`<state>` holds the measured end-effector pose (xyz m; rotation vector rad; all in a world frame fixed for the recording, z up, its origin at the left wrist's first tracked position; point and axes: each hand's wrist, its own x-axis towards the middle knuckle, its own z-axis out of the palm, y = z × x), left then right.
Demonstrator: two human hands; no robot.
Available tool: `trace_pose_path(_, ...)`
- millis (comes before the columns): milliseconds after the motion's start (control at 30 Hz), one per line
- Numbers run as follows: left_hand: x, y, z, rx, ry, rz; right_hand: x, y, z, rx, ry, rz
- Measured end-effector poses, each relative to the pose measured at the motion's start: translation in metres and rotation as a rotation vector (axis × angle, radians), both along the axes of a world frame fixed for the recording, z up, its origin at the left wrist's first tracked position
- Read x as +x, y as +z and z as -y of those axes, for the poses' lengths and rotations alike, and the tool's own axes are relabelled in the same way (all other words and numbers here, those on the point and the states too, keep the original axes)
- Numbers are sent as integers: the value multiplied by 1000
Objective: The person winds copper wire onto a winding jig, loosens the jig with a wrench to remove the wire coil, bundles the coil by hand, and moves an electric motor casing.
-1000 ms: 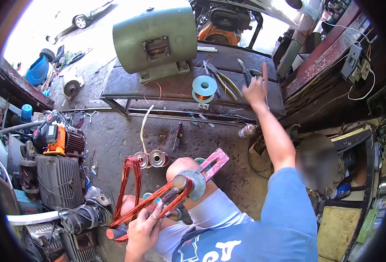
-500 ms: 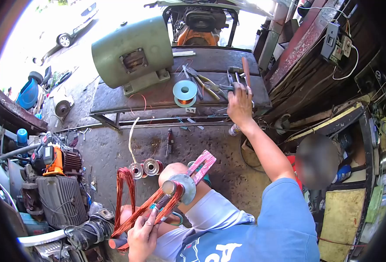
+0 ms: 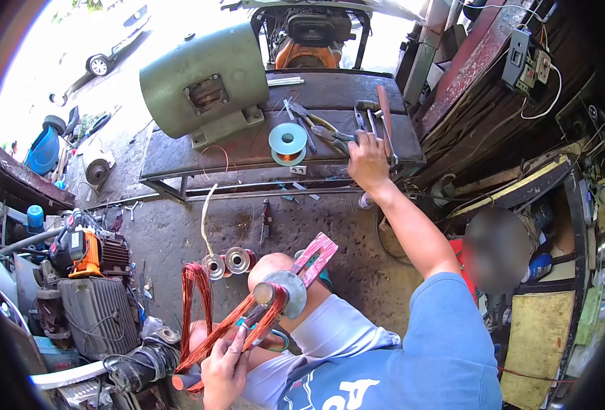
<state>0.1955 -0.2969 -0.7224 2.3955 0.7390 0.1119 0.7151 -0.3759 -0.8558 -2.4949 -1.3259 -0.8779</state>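
My left hand (image 3: 224, 365) is closed around a winding former at my lap. Loops of copper wire (image 3: 220, 331) are stretched over the former between a lower peg and an upper round post with a grey disc (image 3: 293, 294). A slotted, reddish-stained bar (image 3: 318, 258) sticks out beyond the disc. Another bundle of copper wire (image 3: 195, 280) hangs beside it. Over the bench, my right hand (image 3: 369, 160) has its fingers curled down among the tools, beside pliers (image 3: 340, 139). Its fingertips are partly hidden, so what they grip cannot be made out. A hammer (image 3: 384, 113) lies just beyond.
On the metal bench (image 3: 248, 147) stand a large green motor housing (image 3: 203, 75) and a light-blue wire spool (image 3: 287, 143). Two spools (image 3: 237, 260) and a screwdriver (image 3: 265, 219) are on the floor. Motors (image 3: 97, 253) crowd the left; a cluttered shelf (image 3: 542, 294) stands right.
My right hand has shifted slightly left along the bench, and its fingers are now more curled. The left hand and the copper coil have stayed in place.
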Motion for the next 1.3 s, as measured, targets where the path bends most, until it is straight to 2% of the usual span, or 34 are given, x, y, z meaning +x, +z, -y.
trace_pose_path(167,0,-1,1,-4,10,25,8,-11,4,-40,-7,-49)
trace_pose_path(533,-1,-2,0,14,-6,19,53,9,7,-340,-381,-263)
trace_pose_path(800,-1,-1,-2,-19,7,-15,100,2,0,-483,-340,-340)
trace_pose_path(1133,-2,-4,-6,7,-23,-6,102,17,-24,-678,-451,-529)
trace_pose_path(1233,-2,-6,-6,5,-22,2,107,9,-44,-507,-351,-412)
trace_pose_path(1300,-3,-7,-7,13,-26,-9,117,-10,-55,-332,-162,-309)
